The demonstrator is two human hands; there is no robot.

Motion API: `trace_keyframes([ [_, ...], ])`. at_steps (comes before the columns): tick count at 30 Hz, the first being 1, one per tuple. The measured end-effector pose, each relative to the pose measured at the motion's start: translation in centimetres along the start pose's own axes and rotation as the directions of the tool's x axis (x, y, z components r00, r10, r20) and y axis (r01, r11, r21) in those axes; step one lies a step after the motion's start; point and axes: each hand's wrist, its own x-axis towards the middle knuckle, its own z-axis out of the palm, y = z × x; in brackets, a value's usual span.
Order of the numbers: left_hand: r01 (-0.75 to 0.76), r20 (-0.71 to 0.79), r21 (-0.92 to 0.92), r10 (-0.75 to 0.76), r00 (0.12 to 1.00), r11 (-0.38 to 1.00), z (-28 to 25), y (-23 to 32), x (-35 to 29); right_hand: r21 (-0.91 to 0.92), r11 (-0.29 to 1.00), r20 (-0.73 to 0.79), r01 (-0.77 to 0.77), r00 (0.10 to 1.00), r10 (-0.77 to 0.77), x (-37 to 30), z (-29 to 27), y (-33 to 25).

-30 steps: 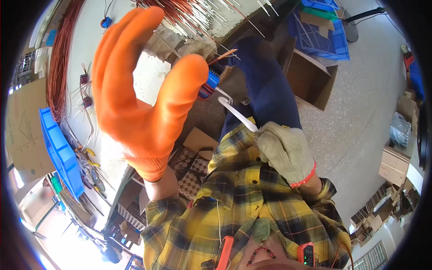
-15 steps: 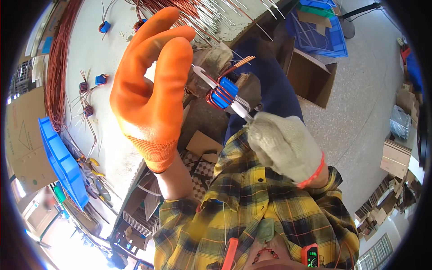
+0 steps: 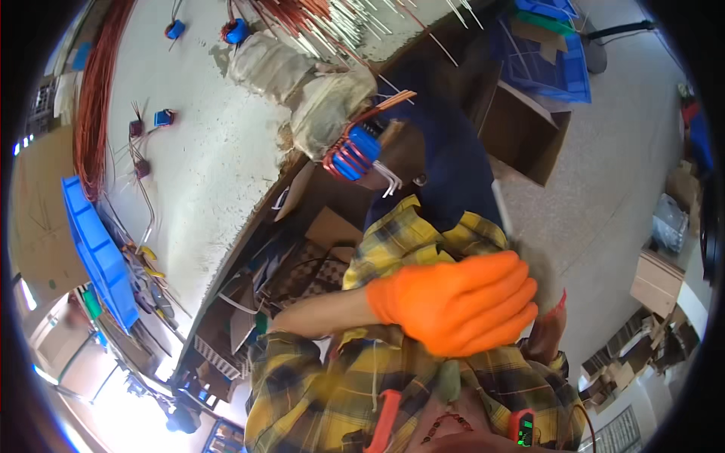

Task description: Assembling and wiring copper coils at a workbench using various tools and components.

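My left hand, in an orange glove, lies across my chest with its fingers stretched out side by side. It overlaps my right hand, whose pale glove shows only as a blur beyond the orange fingers. What the right fingers hold, if anything, is hidden. A blue ring coil wound with copper wire sits by the bench edge, away from both hands. Bare copper ends stick out from its far side, and bent silvery leads from its near side. Beside it is a fixture wrapped in dirty cloth.
On the bench lie smaller coils, a copper wire bundle, pliers and a blue tray. Silvery-ended wires spread over its far edge. A cardboard box and blue crate stand on the right.
My left hand has moved from beside the coil down and right, over my right hand. The pale pointed stick through the coil no longer shows there. My right hand has drawn away from the coil.
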Motion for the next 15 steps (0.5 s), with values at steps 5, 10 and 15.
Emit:
trace_keyframes([
  [5, 0.508, -0.378, 0.155, -0.424, 0.823, 0.847, -8.5, -2.7, -2.3, -0.177, 0.984, 0.029, -0.003, 1.0, 0.008, 1.4, 2.8, -2.7],
  [10, 0.499, -0.102, 0.543, -0.536, 0.838, 0.676, -12.0, -3.7, 0.5, -0.504, 0.621, 0.356, 0.6, 0.8, -0.484, 5.5, 3.4, -4.5],
  [15, 0.754, -0.293, 0.312, -0.696, 0.656, 0.579, -10.3, -3.0, 0.0, -0.394, 0.668, -0.033, 0.631, 0.717, -0.697, 4.4, 4.0, -4.7],
])
